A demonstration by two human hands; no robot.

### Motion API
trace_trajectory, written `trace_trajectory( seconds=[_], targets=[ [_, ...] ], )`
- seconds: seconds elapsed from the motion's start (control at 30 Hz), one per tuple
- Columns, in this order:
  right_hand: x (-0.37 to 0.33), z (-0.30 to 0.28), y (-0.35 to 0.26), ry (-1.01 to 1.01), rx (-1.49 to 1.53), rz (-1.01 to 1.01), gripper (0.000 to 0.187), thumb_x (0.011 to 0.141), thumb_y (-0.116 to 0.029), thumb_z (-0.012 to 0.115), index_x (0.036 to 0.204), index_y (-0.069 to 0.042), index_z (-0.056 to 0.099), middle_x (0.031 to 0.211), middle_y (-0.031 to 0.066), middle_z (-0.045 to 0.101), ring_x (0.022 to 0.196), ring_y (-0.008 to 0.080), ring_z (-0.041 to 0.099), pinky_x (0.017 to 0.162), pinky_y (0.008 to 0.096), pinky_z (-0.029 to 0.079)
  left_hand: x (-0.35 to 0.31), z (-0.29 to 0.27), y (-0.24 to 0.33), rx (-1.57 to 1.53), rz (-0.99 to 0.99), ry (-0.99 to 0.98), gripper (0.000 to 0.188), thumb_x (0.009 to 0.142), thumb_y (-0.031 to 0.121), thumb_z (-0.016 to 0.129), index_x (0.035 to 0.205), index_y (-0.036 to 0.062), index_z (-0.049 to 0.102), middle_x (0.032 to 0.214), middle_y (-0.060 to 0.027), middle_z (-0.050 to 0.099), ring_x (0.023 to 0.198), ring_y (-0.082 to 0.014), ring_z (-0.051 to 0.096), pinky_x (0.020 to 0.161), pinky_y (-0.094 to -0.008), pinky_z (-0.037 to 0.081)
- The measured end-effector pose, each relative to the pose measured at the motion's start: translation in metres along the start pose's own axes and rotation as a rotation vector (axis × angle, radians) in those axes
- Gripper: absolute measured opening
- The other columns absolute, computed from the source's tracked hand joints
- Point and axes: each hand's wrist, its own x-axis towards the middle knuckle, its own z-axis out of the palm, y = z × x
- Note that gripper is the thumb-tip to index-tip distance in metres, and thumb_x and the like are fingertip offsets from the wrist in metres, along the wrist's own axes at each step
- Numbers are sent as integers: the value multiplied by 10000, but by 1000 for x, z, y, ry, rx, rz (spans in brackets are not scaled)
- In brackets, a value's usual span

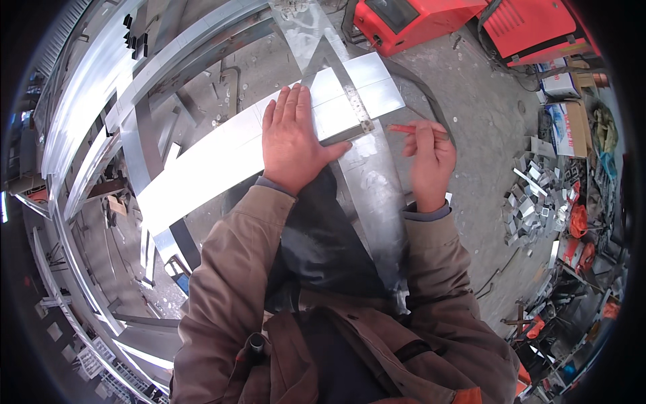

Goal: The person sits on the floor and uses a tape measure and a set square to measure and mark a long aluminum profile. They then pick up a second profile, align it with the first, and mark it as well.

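A long, pale metal strip lies across a grey metal bar in front of me. My left hand is spread flat on the strip, its fingers pointing away from me and its thumb out to the right. Beside those fingers, a triangular metal square rests over the strip, its near edge close to the thumb; whether they touch I cannot tell. My right hand pinches a slim red pencil, whose tip points left toward the square's near corner. The pencil is off the strip.
Two red machines stand at the far right with dark cables around them. On the floor to the right lie a heap of metal offcuts and some cardboard boxes. Long metal profiles fill the left side.
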Motion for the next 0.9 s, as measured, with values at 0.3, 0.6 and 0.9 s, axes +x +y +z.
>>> trace_trajectory(
  seconds=[0.3,0.6,0.9],
  targets=[
    [4,2,-1,-6,-10,-2,264,1175,-214,625,1166,14,757,881,15,700,739,83,611,684,254,499,1,1,1,1,-11,-5,1194,688,564,1002,1562,-93,521,1609,-296,579,1577,-438,491,1327,-552,337],
    [8,7,-4,-22,-37,-14,264,1176,-209,616,1174,14,757,897,16,701,747,82,609,695,255,493,1,2,3,5,-24,-15,1204,696,563,997,1577,-90,501,1624,-292,564,1589,-433,477,1337,-553,320],
    [14,16,-5,-11,-9,-19,252,1166,-207,636,1164,10,764,888,1,698,758,64,589,694,245,483,1,3,5,-6,-40,-20,1212,695,558,1000,1582,-88,487,1637,-285,550,1601,-429,461,1339,-570,311]
  ],
)
